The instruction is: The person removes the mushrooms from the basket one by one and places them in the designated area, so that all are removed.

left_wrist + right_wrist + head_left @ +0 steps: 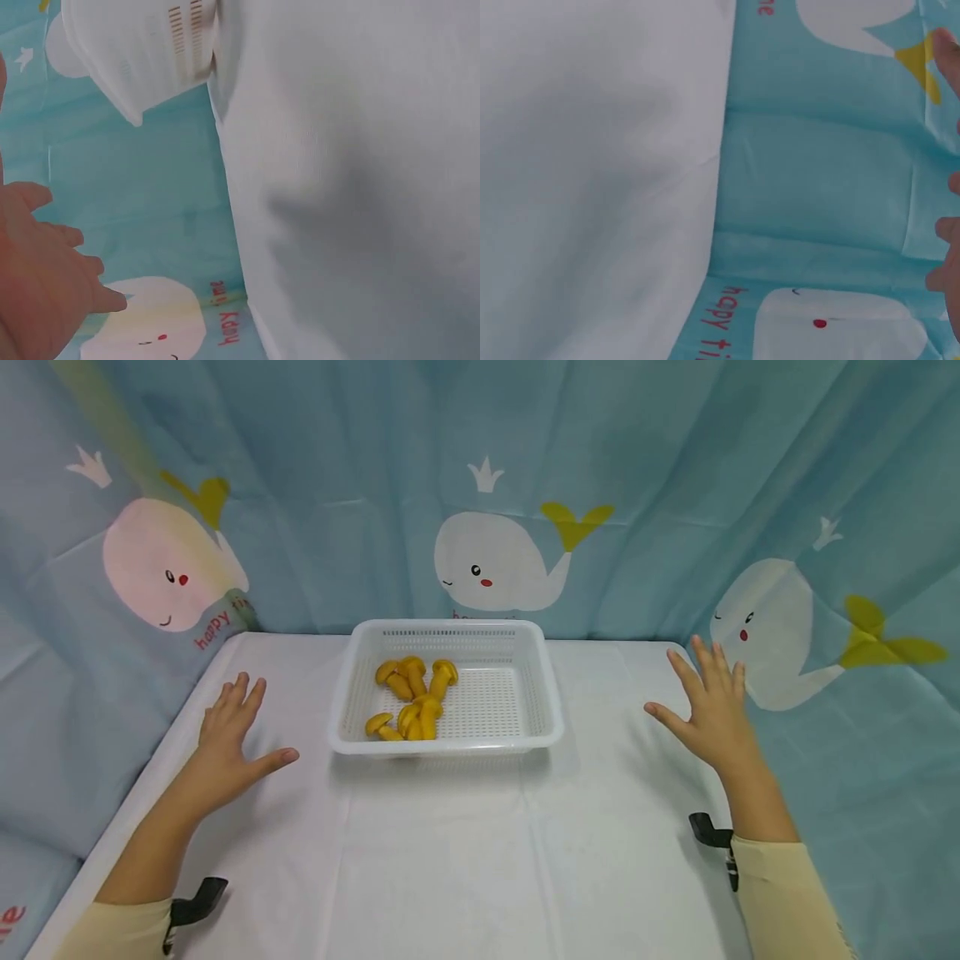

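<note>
A white cloth point(442, 843) lies under the basket point(491, 702), reaching out to both sides of it and toward the person. Behind the basket hangs a blue curtain point(337, 560), which also folds round to its left and right. One printed whale point(491, 564) is just behind the basket. The basket's walls surround the yellow mushrooms point(445, 675), its left wall between them and the left hand point(232, 743), its right wall between them and the right hand point(708, 710).

The mushrooms lie bunched in the basket's left half, so they are nearer the left hand. That hand is left of the basket, the other right of it, both apart from it, with fingers spread and holding nothing. Each sleeve point(783, 893) has a black mount point(711, 831) by the cuff, nearer the person than the basket.

Only the head view shows the mushrooms. The left wrist view adds the basket's slotted outer wall and a hand-like shadow on the cloth; the right wrist view catches just parts of the fingers.
</note>
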Demonstrator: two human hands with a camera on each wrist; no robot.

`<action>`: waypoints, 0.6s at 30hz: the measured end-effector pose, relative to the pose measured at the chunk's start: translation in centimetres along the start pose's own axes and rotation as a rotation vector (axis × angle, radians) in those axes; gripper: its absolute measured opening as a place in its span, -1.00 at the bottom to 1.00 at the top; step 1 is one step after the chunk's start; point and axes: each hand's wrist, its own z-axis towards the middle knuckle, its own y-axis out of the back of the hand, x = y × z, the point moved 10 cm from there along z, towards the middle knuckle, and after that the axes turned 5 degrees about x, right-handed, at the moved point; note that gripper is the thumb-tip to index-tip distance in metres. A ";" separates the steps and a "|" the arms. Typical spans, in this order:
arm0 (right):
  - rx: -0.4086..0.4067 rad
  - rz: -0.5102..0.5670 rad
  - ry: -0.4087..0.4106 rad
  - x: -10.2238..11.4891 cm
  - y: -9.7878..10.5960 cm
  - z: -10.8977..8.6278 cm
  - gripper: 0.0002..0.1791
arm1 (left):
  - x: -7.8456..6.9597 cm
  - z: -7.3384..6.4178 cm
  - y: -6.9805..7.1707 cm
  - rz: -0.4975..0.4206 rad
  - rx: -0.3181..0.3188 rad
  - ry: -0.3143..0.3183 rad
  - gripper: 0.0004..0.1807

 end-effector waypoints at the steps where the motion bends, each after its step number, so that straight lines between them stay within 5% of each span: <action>1: -0.006 0.004 0.004 0.2 0.0 0.2 0.08 | -0.1 0.1 -0.1 -0.018 0.002 0.007 0.28; 10: 0.000 0.041 -0.017 1.2 -0.3 1.9 0.08 | -0.6 0.9 -1.4 -0.103 0.013 0.069 0.27; 18: 0.046 0.085 -0.050 2.5 -0.5 3.5 0.06 | -1.6 1.7 -2.3 -0.212 -0.037 0.058 0.21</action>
